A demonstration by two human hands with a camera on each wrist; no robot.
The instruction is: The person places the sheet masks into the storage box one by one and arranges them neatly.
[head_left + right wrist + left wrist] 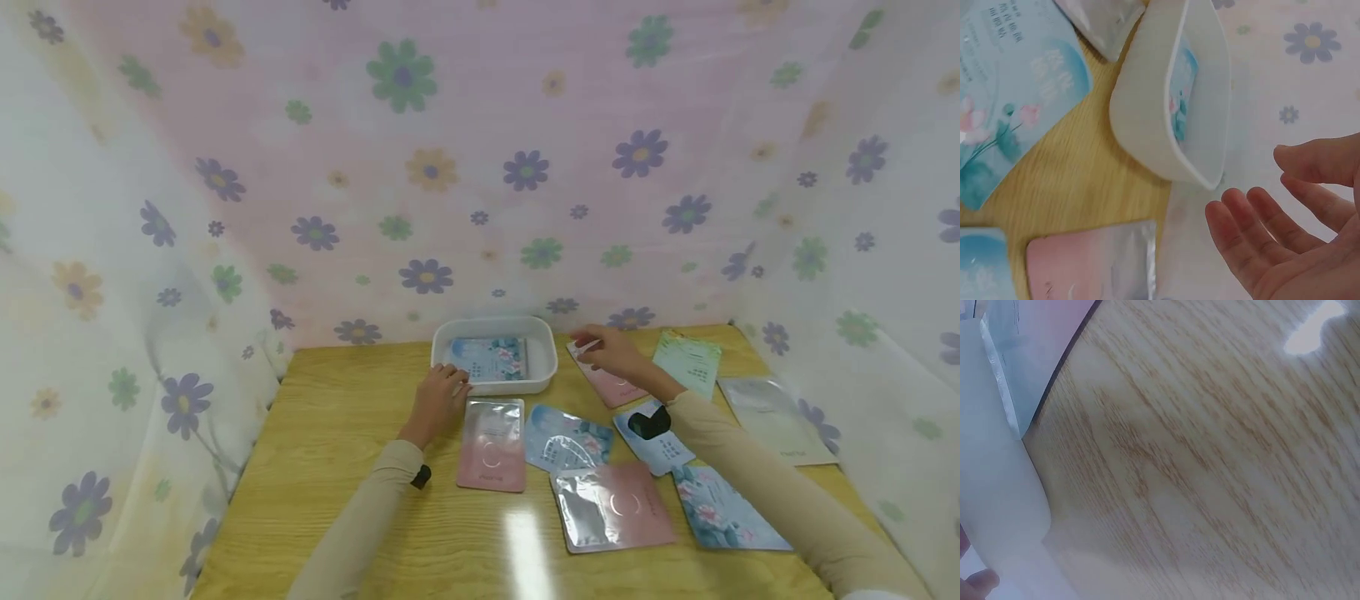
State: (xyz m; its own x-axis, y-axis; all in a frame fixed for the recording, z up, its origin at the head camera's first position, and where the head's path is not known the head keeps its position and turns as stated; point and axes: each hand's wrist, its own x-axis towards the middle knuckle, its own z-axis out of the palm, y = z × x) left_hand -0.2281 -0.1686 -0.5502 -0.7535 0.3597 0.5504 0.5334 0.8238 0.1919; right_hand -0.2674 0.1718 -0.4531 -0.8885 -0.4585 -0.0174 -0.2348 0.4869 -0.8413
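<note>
My left hand [438,402] grips the near left corner of a white plastic bin [543,379], with fingers over its rim. A blue floral sachet [487,358], which looks like a sheet mask packet, lies inside the bin. To the right of the bin, my right hand [615,354] hovers over a pink and silver sachet [618,390]. In the right wrist view the fingers of that hand [1297,244] are spread and loosely bent, with nothing between them. The left wrist view shows only a fingertip [984,581] by the bin's wall [997,475].
Nearer me lie a pink sachet [492,454], blue floral sachets [566,437] [656,446] [723,512] and a larger pink-silver one [615,508]. A green sachet [690,362] and a pale one [776,421] lie on the right. Flowered cloth [480,167] hangs behind the wooden table [337,417].
</note>
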